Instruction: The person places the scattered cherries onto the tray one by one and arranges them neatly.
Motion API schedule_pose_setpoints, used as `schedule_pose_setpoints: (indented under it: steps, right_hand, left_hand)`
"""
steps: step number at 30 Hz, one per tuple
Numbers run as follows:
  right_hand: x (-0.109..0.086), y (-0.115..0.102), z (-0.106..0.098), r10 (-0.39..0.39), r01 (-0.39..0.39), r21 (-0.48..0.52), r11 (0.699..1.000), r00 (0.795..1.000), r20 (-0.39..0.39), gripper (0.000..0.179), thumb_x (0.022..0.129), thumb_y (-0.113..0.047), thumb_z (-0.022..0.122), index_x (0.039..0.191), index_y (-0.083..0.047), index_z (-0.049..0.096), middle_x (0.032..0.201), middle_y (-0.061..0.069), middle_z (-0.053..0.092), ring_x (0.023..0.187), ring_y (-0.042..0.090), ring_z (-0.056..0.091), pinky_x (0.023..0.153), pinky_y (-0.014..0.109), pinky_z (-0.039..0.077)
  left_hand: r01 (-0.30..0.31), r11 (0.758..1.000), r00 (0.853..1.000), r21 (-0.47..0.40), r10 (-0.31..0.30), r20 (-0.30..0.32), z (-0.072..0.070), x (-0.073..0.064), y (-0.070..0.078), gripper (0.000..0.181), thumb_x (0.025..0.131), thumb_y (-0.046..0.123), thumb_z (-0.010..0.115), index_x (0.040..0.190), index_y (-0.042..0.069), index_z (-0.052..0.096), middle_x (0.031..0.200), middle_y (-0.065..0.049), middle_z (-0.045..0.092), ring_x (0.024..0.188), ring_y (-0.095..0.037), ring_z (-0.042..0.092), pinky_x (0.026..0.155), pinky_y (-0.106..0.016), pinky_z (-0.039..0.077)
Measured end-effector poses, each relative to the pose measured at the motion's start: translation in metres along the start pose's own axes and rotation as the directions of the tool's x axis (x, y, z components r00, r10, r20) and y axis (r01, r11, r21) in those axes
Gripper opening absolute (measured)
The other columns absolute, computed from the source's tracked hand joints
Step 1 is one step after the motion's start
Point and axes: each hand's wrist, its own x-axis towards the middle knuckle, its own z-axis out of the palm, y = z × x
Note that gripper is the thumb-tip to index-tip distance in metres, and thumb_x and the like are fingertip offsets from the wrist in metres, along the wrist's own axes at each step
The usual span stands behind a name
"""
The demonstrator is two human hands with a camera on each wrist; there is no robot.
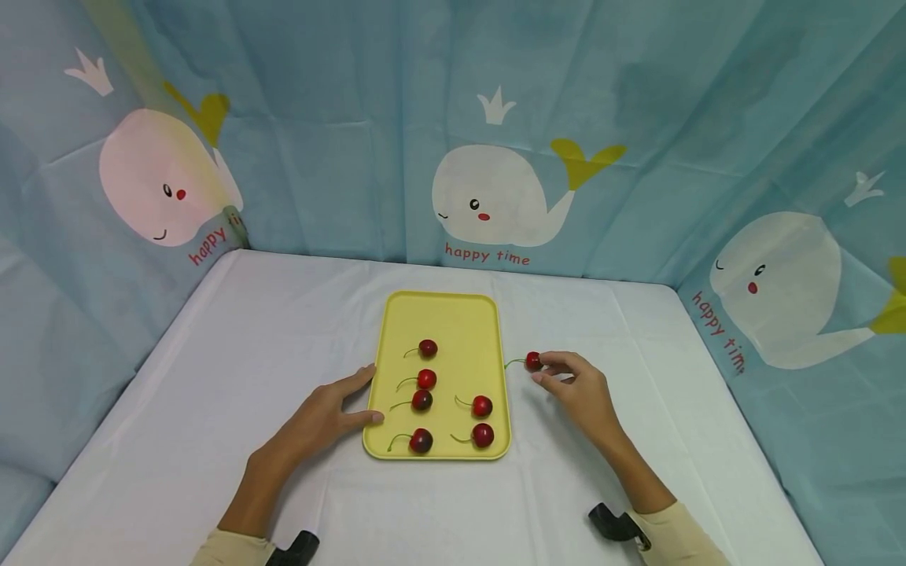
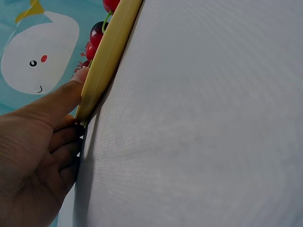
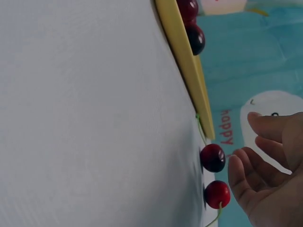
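Note:
A yellow tray (image 1: 446,314) lies on the white cloth with several dark red, green-stemmed cherries (image 1: 482,406) on it. My left hand (image 1: 325,417) holds the tray's left edge; its thumb (image 2: 81,78) laps over the rim while the other fingers sit low against the outside. To the right of the tray, my right hand (image 1: 576,389) reaches over a loose cherry (image 1: 533,361) whose stem points at the tray. In the right wrist view its thumb and fingers are spread apart beside two cherries on the cloth, a darker one (image 3: 212,158) and a redder one (image 3: 218,194).
The white cloth (image 1: 283,314) covers the table. Blue curtains (image 1: 340,157) with whale prints rise along its back and both sides. A black wrist mount (image 1: 614,523) sits by the right sleeve, another (image 1: 297,548) by the left sleeve.

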Motion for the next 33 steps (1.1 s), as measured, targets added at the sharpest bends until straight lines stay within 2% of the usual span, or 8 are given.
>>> schedule_pose_setpoints:
  steps: [11,19,28,33]
  right_hand:
    - [0.006,0.012,-0.001,0.061,-0.061,0.010,0.998,0.998,-0.016,0.036,0.092,-0.026,0.086,0.123,-0.009,0.076,0.105,0.006,0.076,0.099,0.019,0.071,0.079,0.013,0.057]
    - [0.010,0.015,-0.001,0.087,-0.087,-0.025,0.996,0.996,-0.015,0.037,0.092,-0.023,0.086,0.124,-0.007,0.076,0.106,0.007,0.077,0.099,0.019,0.071,0.077,0.014,0.054]
    - [0.017,0.018,0.004,0.138,-0.138,-0.047,0.989,0.990,0.014,0.033,0.093,-0.020,0.084,0.123,-0.008,0.076,0.104,0.010,0.077,0.099,0.023,0.069,0.067,0.020,0.052]
    - [0.021,0.018,0.008,0.134,-0.131,-0.083,0.988,0.990,0.033,0.033,0.093,-0.015,0.085,0.123,-0.007,0.075,0.108,0.011,0.077,0.102,0.024,0.070,0.070,0.020,0.053]
  left_hand:
    - [-0.012,1.000,1.000,0.007,0.012,-0.004,0.001,0.000,-0.002,0.096,0.089,0.050,0.084,0.166,0.015,0.038,0.169,-0.009,0.038,0.158,-0.037,0.032,0.126,-0.059,0.032]
    - [-0.012,1.000,1.000,-0.002,0.012,-0.009,0.001,0.000,-0.002,0.096,0.088,0.051,0.084,0.165,0.015,0.039,0.169,-0.009,0.038,0.158,-0.036,0.032,0.126,-0.058,0.032]
    - [-0.012,1.000,1.000,-0.003,0.012,-0.011,0.002,-0.001,-0.002,0.095,0.089,0.050,0.084,0.165,0.015,0.039,0.169,-0.010,0.039,0.158,-0.037,0.032,0.127,-0.058,0.031]
    - [-0.019,1.000,1.000,-0.001,0.019,-0.013,0.002,-0.001,-0.002,0.096,0.089,0.050,0.084,0.165,0.014,0.039,0.169,-0.010,0.039,0.158,-0.037,0.033,0.126,-0.059,0.032]
